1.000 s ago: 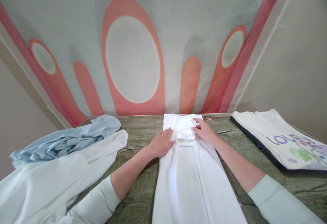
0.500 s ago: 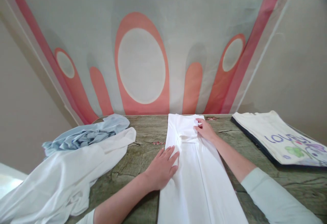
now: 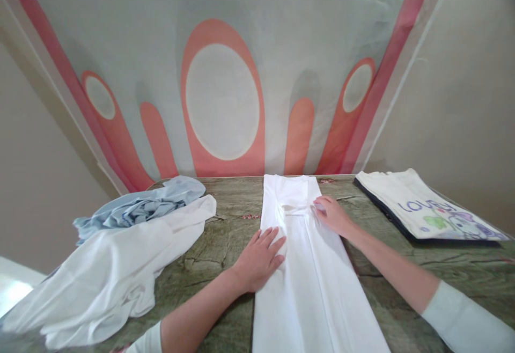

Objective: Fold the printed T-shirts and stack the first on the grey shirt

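Note:
A long white shirt point(image 3: 300, 267), folded into a narrow strip, lies lengthwise on the table in front of me. Creased layers cross its upper part. My left hand point(image 3: 257, 259) rests flat on its left edge, fingers spread. At the right edge, near the creased layers, is my right hand point(image 3: 332, 216); its fingers are bent and drawn together on the cloth, with the fingertips partly hidden.
To the left, a crumpled white garment point(image 3: 116, 267) lies beside a bunched light-blue garment point(image 3: 140, 211). On the right sits a flat stack point(image 3: 418, 197) of folded clothes with a printed white top. The wood-patterned table point(image 3: 225, 235) ends at a patterned wall.
My right hand has moved down and slightly right along the shirt's edge, its fingers closing up. My left hand stays in place on the cloth. The view has shifted slightly.

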A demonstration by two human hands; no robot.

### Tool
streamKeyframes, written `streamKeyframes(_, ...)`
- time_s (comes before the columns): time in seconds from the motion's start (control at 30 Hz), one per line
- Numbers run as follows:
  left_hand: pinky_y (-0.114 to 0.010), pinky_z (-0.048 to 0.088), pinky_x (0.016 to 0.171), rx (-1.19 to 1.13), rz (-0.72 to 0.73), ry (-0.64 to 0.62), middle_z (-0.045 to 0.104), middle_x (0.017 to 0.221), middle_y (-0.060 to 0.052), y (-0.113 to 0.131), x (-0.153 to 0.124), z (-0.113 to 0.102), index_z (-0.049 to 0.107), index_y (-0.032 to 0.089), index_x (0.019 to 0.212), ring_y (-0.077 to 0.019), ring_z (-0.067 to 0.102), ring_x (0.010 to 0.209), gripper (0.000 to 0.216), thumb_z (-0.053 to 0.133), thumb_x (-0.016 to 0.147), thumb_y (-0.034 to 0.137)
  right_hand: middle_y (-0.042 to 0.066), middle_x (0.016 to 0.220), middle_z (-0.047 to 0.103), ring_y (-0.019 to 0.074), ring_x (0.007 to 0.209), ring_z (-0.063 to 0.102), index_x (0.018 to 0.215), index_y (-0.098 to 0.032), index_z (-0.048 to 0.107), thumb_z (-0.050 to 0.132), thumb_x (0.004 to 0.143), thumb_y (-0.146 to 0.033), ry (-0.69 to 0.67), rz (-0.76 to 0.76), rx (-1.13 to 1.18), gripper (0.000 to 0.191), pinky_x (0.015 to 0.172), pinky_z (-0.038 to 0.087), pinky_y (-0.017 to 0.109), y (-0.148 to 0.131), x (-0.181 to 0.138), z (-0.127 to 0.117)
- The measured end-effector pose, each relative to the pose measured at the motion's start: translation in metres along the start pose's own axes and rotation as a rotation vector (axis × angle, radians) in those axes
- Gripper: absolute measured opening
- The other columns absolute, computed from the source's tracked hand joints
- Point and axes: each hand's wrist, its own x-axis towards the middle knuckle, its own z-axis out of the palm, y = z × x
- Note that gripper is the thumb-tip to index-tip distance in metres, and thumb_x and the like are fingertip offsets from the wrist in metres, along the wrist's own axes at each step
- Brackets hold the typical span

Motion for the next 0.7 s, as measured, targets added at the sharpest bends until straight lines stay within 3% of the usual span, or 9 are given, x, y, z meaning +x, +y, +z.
streamKeyframes(0.1,-0.042,0.017,0.108,0.004,0.011,0.014,0.024,0.147,-0.005,-0.001,0.001,0.002,0.03,0.025,0.138,-0.0215,0.02,0.135,0.047,0.019,0.096,0.043,0.013,0.128,0.05,0.0243,0.12,0.043,0.119,-0.015,0.055,0.041,0.086,-0.034,-0.139,-0.129,-0.161,0.04,0.102,0.032,0.039,-0.015,-0.044,-0.009)
streamKeyframes(0.27,-0.042,0.017,0.109,0.01,0.019,0.02,0.022,0.148,-0.005,-0.003,0.003,0.005,0.028,0.025,0.139,-0.0212,0.017,0.136,0.048,0.018,0.096,0.045,0.009,0.147,0.024,0.0233,0.135,0.02,0.141,-0.016,0.028,0.023,0.09,-0.054,-0.302,-0.105,-0.301,0.063,0.109,0.019,0.044,-0.023,-0.076,-0.008)
streamKeyframes(0.5,-0.043,0.018,0.108,0.025,-0.026,0.039,0.024,0.148,-0.005,-0.022,0.037,0.012,0.029,0.026,0.138,-0.0206,0.019,0.135,0.048,0.016,0.096,0.044,0.004,0.149,0.018,0.0207,0.136,0.015,0.143,-0.02,0.021,0.016,0.089,-0.059,-0.407,-0.084,-0.326,0.067,0.111,0.007,0.044,-0.005,-0.028,-0.007)
streamKeyframes(0.7,-0.042,0.02,0.107,0.005,-0.077,0.039,0.028,0.145,-0.01,-0.038,0.061,0.011,0.032,0.016,0.137,-0.0207,0.022,0.134,0.048,0.021,0.096,0.039,0.004,0.147,0.026,0.0227,0.135,0.021,0.14,-0.025,0.03,0.026,0.09,-0.052,-0.35,-0.052,-0.253,0.057,0.109,0.008,0.049,0.011,0.003,-0.002)
